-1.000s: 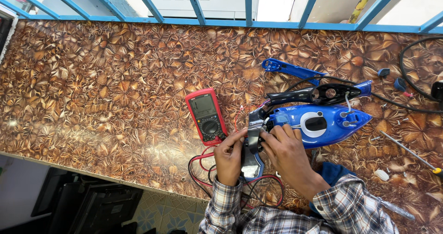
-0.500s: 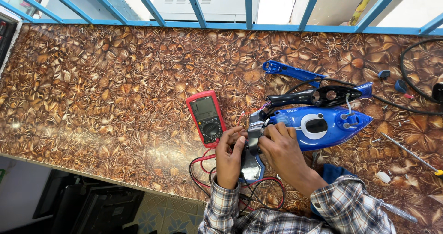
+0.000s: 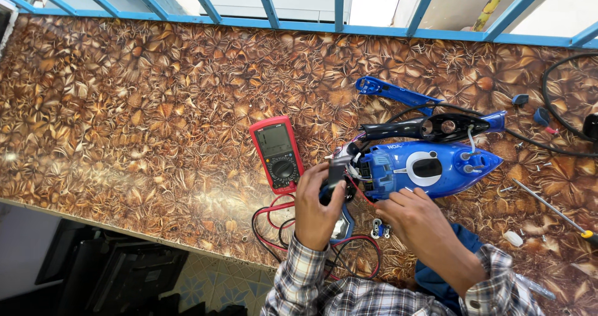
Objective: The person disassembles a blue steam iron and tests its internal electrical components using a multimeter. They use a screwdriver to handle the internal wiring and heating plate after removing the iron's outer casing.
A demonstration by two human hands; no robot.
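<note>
A blue steam iron [image 3: 430, 166] lies partly taken apart on the brown patterned worktop [image 3: 137, 117]. My left hand [image 3: 316, 210] grips a dark part [image 3: 336, 174] at the iron's open rear end, where wires show. My right hand [image 3: 411, 211] rests against the iron's near side, fingers curled at its edge, holding nothing that I can make out. A red multimeter [image 3: 278, 151] lies just left of my left hand, and its red and black leads [image 3: 274, 226] loop below it. The iron's black handle piece [image 3: 430, 128] sits behind the body.
A blue plastic cover [image 3: 392, 92] lies behind the iron. A screwdriver [image 3: 551, 211] and small screws lie to the right, with a black cable [image 3: 554, 104] curving at the far right. A blue railing [image 3: 336, 4] runs along the back. The worktop's near edge drops off at lower left.
My left hand has lifted the dark part up at the iron's rear. My right hand has slid down from the iron's rear to its near side.
</note>
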